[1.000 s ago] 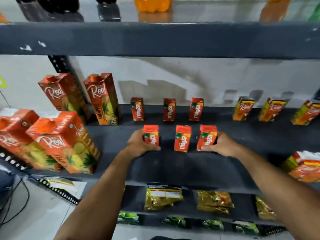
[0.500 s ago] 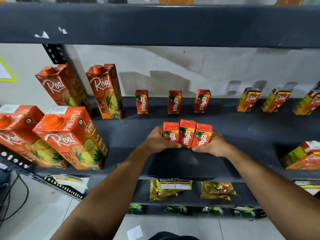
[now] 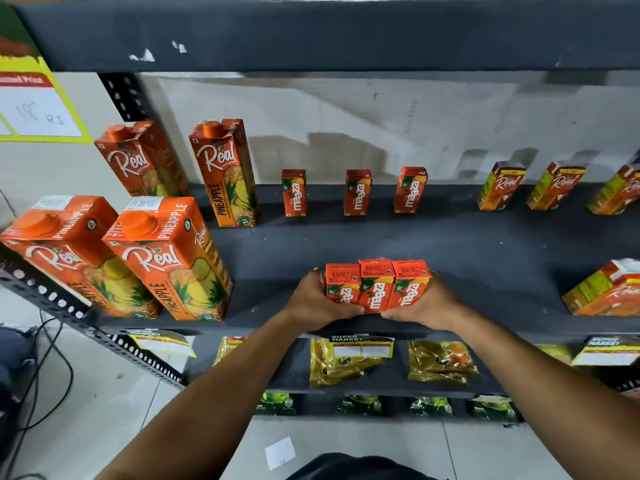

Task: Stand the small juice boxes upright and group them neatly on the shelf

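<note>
The left hand [image 3: 317, 301] and the right hand [image 3: 424, 303] press in from either side on a row of three small Maaza juice boxes [image 3: 376, 287], the left palm against the left box and the right palm against the right one, with fingertips curled under the lower front edges. The three boxes stand upright and touch side by side near the front edge of the dark shelf [image 3: 450, 251], roughly at its middle. Behind them, along the back of the same shelf, three more small Maaza boxes [image 3: 357, 192] stand upright but well apart from one another. To their right, three small Real boxes [image 3: 501, 186] stand at the back, also spaced out, the rightmost cut off by the frame. At the right front, another small Real box [image 3: 604, 291] sits by itself; it seems to lie on its side, though the wide-angle warp makes that hard to judge. On the left of the shelf stand four tall Real pineapple cartons [image 3: 169, 258], two at the front just beside each other and two at the back. A yellow price sign [image 3: 38, 109] hangs at the far left. On the shelf below lie gold packets [image 3: 343, 362].
</note>
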### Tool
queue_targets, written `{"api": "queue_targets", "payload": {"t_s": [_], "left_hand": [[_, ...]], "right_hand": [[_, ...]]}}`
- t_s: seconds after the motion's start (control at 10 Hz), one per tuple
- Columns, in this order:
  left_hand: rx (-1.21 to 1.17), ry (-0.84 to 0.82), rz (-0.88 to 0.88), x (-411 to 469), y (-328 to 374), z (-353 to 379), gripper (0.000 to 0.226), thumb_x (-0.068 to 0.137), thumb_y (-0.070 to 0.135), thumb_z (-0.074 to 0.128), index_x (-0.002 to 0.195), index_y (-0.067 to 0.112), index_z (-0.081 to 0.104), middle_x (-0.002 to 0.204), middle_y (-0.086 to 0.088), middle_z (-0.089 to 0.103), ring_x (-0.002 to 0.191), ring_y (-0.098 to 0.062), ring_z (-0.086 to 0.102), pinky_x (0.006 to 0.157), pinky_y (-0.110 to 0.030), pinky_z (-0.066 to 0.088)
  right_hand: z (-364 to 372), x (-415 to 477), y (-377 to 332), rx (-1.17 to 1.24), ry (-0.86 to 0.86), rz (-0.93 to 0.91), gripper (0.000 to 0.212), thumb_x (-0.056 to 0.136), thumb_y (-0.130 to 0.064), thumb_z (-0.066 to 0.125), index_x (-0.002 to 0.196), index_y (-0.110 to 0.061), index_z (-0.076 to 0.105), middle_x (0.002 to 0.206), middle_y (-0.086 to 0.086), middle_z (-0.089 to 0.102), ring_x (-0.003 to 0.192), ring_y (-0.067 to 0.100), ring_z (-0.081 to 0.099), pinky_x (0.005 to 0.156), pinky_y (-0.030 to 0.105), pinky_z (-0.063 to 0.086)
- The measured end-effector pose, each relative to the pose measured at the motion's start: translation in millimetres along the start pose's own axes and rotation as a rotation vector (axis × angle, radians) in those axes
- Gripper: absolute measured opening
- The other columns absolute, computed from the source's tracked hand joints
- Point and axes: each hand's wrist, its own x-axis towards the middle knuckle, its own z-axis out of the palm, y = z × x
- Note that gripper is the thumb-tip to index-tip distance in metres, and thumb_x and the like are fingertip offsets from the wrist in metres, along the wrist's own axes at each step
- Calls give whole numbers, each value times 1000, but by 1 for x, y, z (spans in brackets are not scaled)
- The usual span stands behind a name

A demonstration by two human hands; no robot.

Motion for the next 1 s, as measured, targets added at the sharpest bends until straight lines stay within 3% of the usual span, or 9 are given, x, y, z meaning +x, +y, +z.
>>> {"api": "queue_targets", "payload": {"t_s": [0.1, 0.2, 0.4, 0.7, 0.8, 0.9, 1.0], "left_hand": [[1, 5, -17, 0, 1, -1, 47, 55, 22, 93, 94, 28, 68, 90, 11, 74, 86, -3, 69, 75, -22, 53], [14, -24, -9, -1, 3, -2, 46, 56, 21, 92, 96, 27, 69, 92, 8, 75, 88, -7, 70, 82, -32, 55], [35, -84, 20, 0, 9, -7, 48, 60, 19, 91, 101, 25, 68, 97, 4, 74, 92, -11, 69, 85, -36, 55], [-5, -110, 4, 2, 13, -6, 45, 61, 12, 89, 97, 27, 67, 93, 6, 74, 91, -11, 70, 81, -31, 55], [-25, -109, -6, 4, 9, -4, 48, 59, 11, 90, 100, 22, 67, 95, 3, 74, 92, -13, 70, 84, -37, 56], [1, -99, -17, 3, 11, -5, 55, 56, 12, 91, 105, 20, 66, 99, 1, 74, 94, -13, 70, 89, -42, 55], [-29, -32, 2, -5, 14, -6, 101, 45, 19, 96, 132, 24, 44, 117, 4, 65, 108, -11, 63, 89, -32, 53]], "right_hand": [[2, -3, -1, 7, 15, 10, 73, 41, -26, 96, 108, -23, 66, 106, 3, 71, 96, 18, 68, 91, 46, 54], [4, -7, -1, 10, 43, 33, 75, 37, -34, 95, 105, -24, 66, 109, 5, 69, 98, 20, 67, 91, 47, 54], [6, -5, 1, 4, 67, 53, 75, 38, -30, 97, 106, -26, 66, 113, 7, 66, 98, 20, 67, 92, 46, 54], [5, -6, 1, 10, 89, 26, 64, 41, -24, 97, 97, -27, 67, 101, 1, 71, 90, 14, 68, 88, 42, 56], [6, -3, 5, 6, 80, -8, 67, 40, -24, 97, 99, -22, 67, 98, -2, 72, 92, 15, 69, 87, 38, 56], [4, -3, 1, -16, 62, -5, 74, 38, -28, 97, 105, -21, 66, 104, -1, 71, 98, 17, 67, 91, 40, 54], [-4, -9, -1, -45, 12, -86, 121, 38, -28, 97, 143, -25, 38, 135, 0, 55, 123, 15, 52, 106, 36, 41]]}}
